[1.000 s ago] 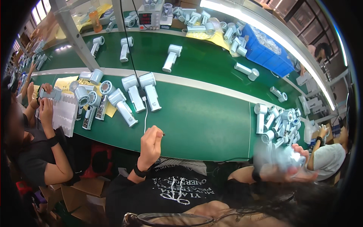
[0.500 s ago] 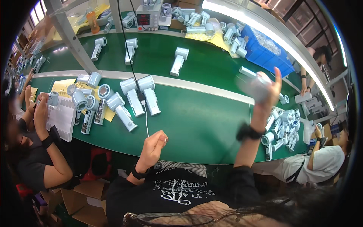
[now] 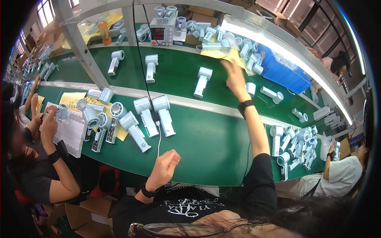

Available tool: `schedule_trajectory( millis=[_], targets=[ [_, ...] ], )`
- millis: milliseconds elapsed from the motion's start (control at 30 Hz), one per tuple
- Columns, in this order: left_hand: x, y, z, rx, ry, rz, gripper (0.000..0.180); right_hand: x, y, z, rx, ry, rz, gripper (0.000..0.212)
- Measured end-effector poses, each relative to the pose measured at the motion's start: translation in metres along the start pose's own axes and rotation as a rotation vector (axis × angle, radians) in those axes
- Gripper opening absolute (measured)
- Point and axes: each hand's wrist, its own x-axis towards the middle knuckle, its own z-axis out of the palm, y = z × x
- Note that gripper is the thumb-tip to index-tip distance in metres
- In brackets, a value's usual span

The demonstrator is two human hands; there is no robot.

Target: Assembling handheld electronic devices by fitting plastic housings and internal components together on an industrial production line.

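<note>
Green bench (image 3: pixel 206 142), left fingers (image 3: pixel 170 158) gripping white cable (image 3: pixel 159 141) (curled in), right fingers (image 3: pixel 229 70) — spread

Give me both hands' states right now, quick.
Left hand: closed, holding the white cable near its end.
Right hand: open and a little blurred, nothing visible in its grasp.

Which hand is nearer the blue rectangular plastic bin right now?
The right hand: it is over the glossy green far surface, left of the bin and apart from it. The left hand is farther off, nearer the body, holding the thin white cable.
</note>
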Motion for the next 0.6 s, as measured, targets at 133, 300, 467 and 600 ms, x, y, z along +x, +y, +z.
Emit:
schedule_trajectory(
  millis=[133,300,467,600],
  targets=[
    [0.002,0.004,0.005,0.054,0.004,0.037,0.028,0.025,0.002,0.035,-0.371,-0.104,-0.417,0.061],
    [-0.005,0.005,0.003,0.034,0.053,0.026,0.027,0.034,0.012,0.037,-0.423,-0.213,-0.605,0.052],
    [-0.004,-0.001,-0.002,0.047,0.075,0.004,0.026,0.005,-0.007,-0.053,-0.098,-0.451,-0.362,0.056],
    [-0.006,-0.006,0.001,0.032,0.081,0.015,0.026,-0.042,-0.038,-0.092,0.333,-0.620,-0.249,0.068]
  ],
)
